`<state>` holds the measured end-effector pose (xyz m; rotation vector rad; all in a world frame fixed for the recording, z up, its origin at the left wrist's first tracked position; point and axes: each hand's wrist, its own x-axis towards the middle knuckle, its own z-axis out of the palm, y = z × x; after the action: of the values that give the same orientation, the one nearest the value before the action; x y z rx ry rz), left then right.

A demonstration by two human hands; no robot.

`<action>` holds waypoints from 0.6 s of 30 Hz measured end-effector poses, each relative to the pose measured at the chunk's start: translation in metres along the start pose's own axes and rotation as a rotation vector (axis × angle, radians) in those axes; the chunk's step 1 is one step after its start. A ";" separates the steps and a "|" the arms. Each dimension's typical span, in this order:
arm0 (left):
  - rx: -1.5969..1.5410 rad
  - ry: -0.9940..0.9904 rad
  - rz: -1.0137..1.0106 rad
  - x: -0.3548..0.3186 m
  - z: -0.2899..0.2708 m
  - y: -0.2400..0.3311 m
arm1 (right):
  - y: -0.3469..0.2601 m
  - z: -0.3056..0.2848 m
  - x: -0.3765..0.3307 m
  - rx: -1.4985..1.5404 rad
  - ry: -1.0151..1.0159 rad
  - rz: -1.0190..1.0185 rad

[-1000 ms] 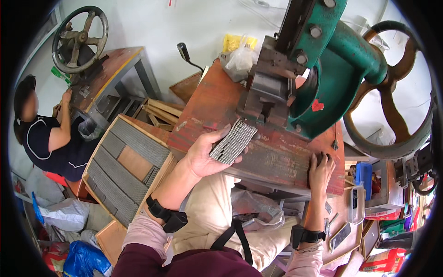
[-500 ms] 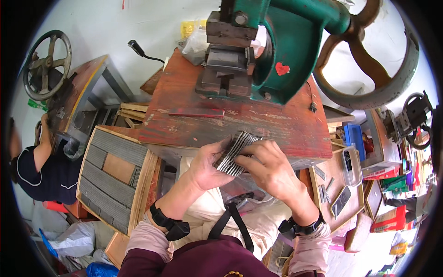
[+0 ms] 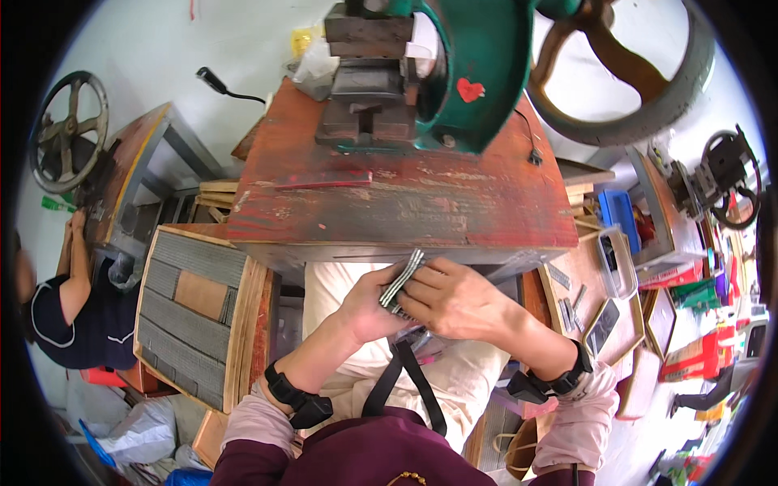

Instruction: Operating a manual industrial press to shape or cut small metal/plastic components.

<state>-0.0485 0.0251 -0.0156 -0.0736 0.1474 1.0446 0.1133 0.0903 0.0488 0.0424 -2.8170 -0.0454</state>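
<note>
Just past the near edge of the workbench, over my lap, my left hand (image 3: 363,308) is closed around a bundle of thin, ridged grey metal strips (image 3: 402,280). From the other side my right hand (image 3: 463,301) grips the same bundle, its bent fingers pressed against the strips. The strips stand tilted, their upper ends poking out above the fingers. Both palms hide the lower part of the bundle.
A green hand press (image 3: 494,73) with a large wheel stands on the worn red workbench (image 3: 454,206). A flat red bar (image 3: 324,179) lies there. Left is a wooden tray (image 3: 232,348) of similar strips; right, a tray (image 3: 628,328) with loose pieces. A co-worker (image 3: 85,324) sits far left.
The bundle has turned from a broad fan to a narrower, edge-on position. My right hand has wrapped further over it, and the right forearm has swung outward. The view has shifted slightly.
</note>
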 end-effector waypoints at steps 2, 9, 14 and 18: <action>-0.090 0.061 -0.037 0.003 -0.029 -0.002 | -0.005 0.028 -0.013 -0.031 0.073 -0.008; -0.006 0.404 -0.089 -0.006 -0.083 -0.010 | -0.041 0.107 -0.039 0.127 0.219 0.195; 0.137 0.412 -0.281 -0.013 -0.101 -0.012 | -0.069 0.123 -0.047 0.363 0.391 0.309; 0.221 0.510 -0.253 -0.001 -0.111 -0.022 | -0.075 0.121 -0.057 0.491 0.548 0.470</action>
<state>-0.0392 -0.0016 -0.1251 -0.1540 0.6976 0.7343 0.1302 0.0210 -0.0869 -0.4244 -2.1633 0.6578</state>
